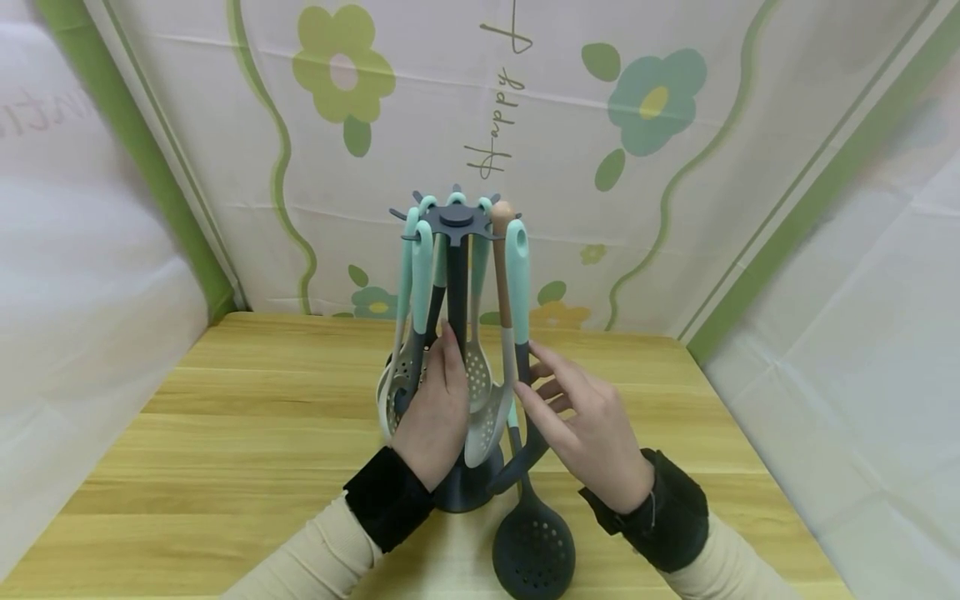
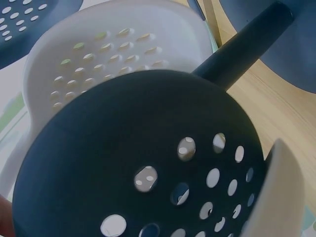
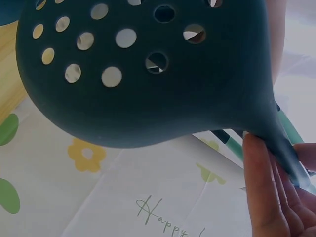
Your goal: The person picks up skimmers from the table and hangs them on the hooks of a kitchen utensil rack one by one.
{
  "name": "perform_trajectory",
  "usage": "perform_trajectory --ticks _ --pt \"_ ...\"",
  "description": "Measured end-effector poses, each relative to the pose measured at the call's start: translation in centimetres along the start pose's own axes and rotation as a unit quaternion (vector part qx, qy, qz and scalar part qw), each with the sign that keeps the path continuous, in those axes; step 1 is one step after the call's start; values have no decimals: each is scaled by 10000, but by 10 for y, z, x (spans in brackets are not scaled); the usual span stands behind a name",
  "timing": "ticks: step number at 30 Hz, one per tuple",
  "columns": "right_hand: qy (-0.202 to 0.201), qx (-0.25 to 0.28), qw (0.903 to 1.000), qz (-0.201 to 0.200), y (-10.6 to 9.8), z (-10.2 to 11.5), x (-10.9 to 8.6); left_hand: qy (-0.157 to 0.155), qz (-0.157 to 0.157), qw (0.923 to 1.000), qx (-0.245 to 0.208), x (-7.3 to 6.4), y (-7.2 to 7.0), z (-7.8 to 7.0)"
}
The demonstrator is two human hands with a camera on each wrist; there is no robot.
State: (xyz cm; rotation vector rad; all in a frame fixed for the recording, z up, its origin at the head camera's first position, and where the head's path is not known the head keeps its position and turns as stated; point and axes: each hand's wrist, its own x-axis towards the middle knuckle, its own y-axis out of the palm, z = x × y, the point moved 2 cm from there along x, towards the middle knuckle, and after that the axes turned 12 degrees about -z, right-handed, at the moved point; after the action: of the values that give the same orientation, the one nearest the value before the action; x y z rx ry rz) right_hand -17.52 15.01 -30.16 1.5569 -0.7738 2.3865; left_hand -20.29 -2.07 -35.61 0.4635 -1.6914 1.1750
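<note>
A dark grey utensil stand (image 1: 456, 219) stands on the wooden table (image 1: 247, 433), with several mint-handled utensils hanging from its top hub. My left hand (image 1: 438, 400) lies against the stand's post among the hanging heads, fingers pointing straight up. In the left wrist view a dark slotted spoon head (image 2: 138, 158) fills the frame, with a white slotted head (image 2: 98, 49) behind it. My right hand (image 1: 534, 375) pinches the dark neck of a slotted skimmer (image 1: 532, 550) whose mint handle (image 1: 517, 267) hangs on the hub. The skimmer head (image 3: 148, 64) looms over my fingers (image 3: 261, 197).
A white cloth backdrop printed with flowers (image 1: 652, 100) closes in the table at the back and on both sides. The stand's round base (image 1: 465, 492) sits near the front middle. Bare wood (image 1: 720, 450) lies to the left and right of the stand.
</note>
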Motion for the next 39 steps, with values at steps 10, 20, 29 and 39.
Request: perform_trajectory --ticks 10,20,29,39 --pt "69 -47 9999 92 2 3 3 15 -69 10000 -11 -1 0 0" --pt "101 -28 9997 199 7 4 5 -28 -191 9998 14 -2 1 0" --pt "148 -12 9996 254 12 4 5 -102 -187 9997 -107 -3 1 0" --pt "260 32 9988 407 18 1 4 -74 -147 9997 -158 -2 1 1"
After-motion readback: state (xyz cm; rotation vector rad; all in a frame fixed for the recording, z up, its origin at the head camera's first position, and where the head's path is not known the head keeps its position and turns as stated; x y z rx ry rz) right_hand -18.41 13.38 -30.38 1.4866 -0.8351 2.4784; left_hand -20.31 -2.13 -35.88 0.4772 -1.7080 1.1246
